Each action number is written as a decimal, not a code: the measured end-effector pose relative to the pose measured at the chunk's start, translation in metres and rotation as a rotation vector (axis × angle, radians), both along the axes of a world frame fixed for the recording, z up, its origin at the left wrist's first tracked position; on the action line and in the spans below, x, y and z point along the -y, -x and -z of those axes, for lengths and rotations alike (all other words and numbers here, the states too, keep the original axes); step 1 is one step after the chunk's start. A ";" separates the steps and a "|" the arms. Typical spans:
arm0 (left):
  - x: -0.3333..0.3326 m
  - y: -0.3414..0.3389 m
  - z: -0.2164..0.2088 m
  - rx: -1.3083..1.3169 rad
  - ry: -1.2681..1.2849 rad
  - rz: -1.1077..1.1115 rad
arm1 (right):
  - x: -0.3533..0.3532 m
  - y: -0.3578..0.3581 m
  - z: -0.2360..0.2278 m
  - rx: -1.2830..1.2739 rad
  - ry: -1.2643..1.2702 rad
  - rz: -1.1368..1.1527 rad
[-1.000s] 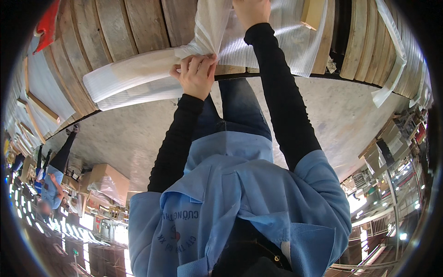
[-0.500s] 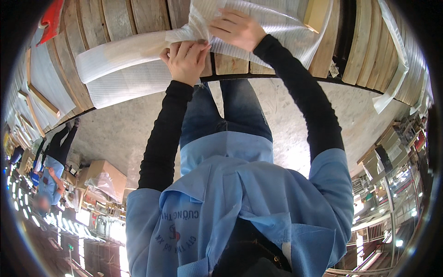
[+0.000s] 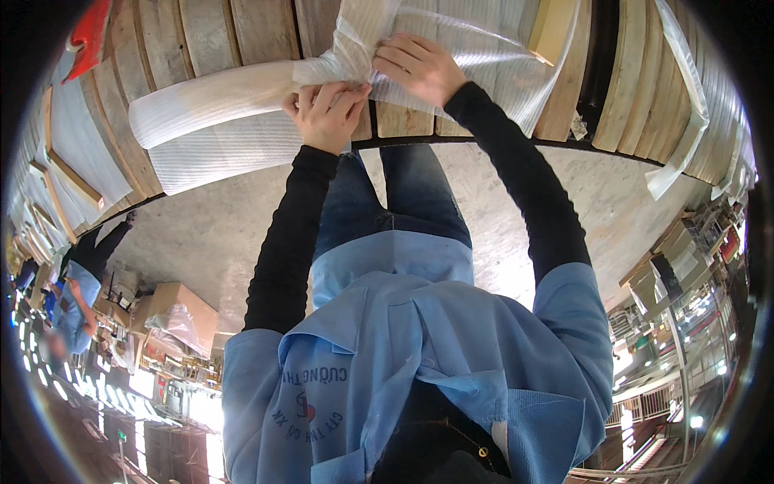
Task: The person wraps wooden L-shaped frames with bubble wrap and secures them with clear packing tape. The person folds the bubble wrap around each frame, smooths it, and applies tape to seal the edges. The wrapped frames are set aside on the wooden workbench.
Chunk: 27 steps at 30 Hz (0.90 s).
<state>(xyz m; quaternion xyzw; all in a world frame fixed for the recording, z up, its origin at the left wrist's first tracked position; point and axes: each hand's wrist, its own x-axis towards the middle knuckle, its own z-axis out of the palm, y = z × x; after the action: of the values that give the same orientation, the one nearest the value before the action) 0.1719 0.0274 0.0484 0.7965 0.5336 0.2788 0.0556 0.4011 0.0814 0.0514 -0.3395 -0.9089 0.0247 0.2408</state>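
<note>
We've got the foam [image 3: 218, 105] stretching left of our left hand [image 3: 326, 119] and up past both hands, its far end cut off. Left fingers curl narrow on it; whether they pinch, we can't tell. Just right, our right hand [image 3: 423, 73] bends over the bunched part, fingertips hard to make out, grip unclear. Farther right of those fingers, a wood strip [image 3: 552, 32] runs out of view above the bench [image 3: 403, 121].

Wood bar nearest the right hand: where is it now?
In the head view, the bar is at the top, right of centre, near the right edge of the foam sheet, right of the right hand.
</note>
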 end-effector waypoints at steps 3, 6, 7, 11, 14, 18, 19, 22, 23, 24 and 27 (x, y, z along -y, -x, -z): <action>0.003 -0.001 0.000 0.020 0.008 -0.038 | 0.007 -0.016 -0.021 -0.096 0.080 0.138; 0.003 -0.005 -0.005 0.034 0.015 -0.074 | -0.011 -0.068 -0.033 0.069 0.017 0.624; 0.004 -0.005 -0.008 0.035 0.018 -0.082 | -0.026 -0.081 -0.037 0.172 0.009 0.929; 0.004 -0.005 -0.008 0.049 0.016 -0.091 | -0.077 -0.150 -0.011 0.184 0.381 1.504; 0.005 -0.007 -0.014 0.025 0.057 -0.092 | -0.087 -0.172 -0.031 0.137 0.537 1.527; 0.008 -0.007 -0.016 0.030 0.040 -0.130 | -0.095 -0.187 -0.087 0.075 0.500 1.449; 0.008 -0.008 -0.016 0.043 0.033 -0.136 | -0.096 -0.199 -0.109 -0.005 0.472 1.383; 0.007 -0.013 -0.016 0.061 0.022 -0.128 | -0.084 -0.242 -0.173 -0.269 0.841 1.221; 0.009 -0.014 -0.018 0.071 0.046 -0.117 | -0.070 -0.250 -0.187 -0.474 0.964 1.128; 0.009 -0.013 -0.019 0.076 0.065 -0.121 | -0.059 -0.225 -0.227 -0.546 1.032 1.103; 0.006 -0.014 -0.025 0.093 0.080 -0.147 | -0.014 -0.200 -0.291 -0.546 1.088 1.016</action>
<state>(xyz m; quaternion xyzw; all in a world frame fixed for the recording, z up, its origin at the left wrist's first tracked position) 0.1854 0.0210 0.0736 0.7386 0.5982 0.2971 0.0914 0.6006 0.0957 0.3426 -0.7648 -0.4120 0.4348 0.2372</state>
